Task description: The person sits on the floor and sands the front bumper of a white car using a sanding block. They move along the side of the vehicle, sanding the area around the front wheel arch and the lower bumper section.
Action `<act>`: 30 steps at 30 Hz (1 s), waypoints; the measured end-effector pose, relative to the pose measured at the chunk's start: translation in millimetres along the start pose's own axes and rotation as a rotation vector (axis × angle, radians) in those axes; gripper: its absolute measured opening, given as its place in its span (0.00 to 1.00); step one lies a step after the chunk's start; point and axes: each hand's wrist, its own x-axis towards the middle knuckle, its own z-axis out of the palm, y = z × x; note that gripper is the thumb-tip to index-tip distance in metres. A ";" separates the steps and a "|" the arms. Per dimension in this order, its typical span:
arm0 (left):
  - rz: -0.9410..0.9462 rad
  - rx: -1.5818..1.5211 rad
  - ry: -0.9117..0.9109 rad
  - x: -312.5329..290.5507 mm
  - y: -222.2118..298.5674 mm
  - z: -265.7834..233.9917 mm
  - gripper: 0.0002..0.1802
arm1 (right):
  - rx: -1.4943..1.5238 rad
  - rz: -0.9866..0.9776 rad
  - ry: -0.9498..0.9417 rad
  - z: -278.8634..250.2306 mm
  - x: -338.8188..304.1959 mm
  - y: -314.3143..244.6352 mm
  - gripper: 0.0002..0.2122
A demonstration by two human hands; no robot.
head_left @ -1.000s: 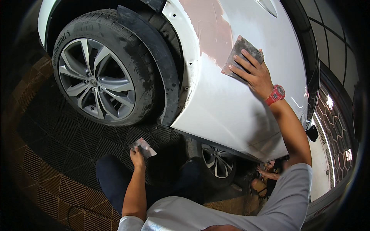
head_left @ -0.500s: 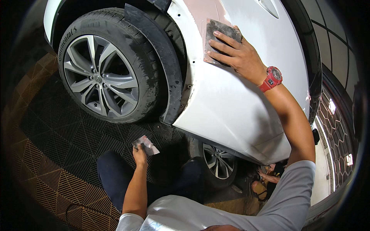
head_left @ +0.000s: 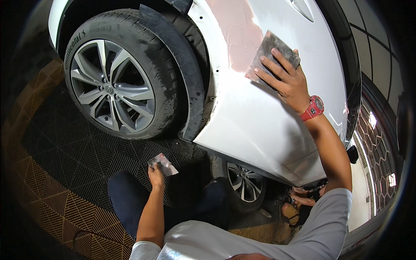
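My right hand [head_left: 286, 80] grips a flat, dark, smudged filler spreader [head_left: 276, 45], its fingers spread across the face. The spreader lies against the white car panel [head_left: 255, 117], at the lower right edge of a smoothed pinkish filler patch [head_left: 238, 32]. A few raised lines show in that filler. Low over my lap, well away from the car body, my left hand [head_left: 156, 174] pinches a second small spreader [head_left: 164, 164], grey with pink smears. A red watch [head_left: 314, 107] is on my right wrist.
Left of the panel is a car wheel [head_left: 112, 89] with a loose black arch trim [head_left: 177, 65] beside it. A rear wheel [head_left: 245, 184] stands beyond the sill. Another person's hands [head_left: 301, 197] show low at the right. Ribbed tiles [head_left: 65, 117] cover the floor.
My right hand has moved right and slightly down with its spreader, which has tilted and uncovered more of the pink filler. My left hand has hardly moved.
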 end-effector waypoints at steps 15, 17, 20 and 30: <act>-0.001 0.064 -0.013 -2.2 1.3 -2.4 0.21 | -0.032 -0.123 -0.024 17.7 59.6 -6.4 0.16; 0.000 0.051 0.007 -8.0 6.8 2.6 0.21 | -0.042 -0.078 -0.022 23.4 29.3 -4.4 0.17; -0.025 0.047 0.040 -13.4 17.4 6.0 0.20 | 0.020 0.005 -0.057 30.5 -6.1 -4.3 0.20; 0.045 0.047 0.028 -5.2 11.5 -0.3 0.21 | 0.107 0.194 -0.089 30.8 -80.4 -11.2 0.25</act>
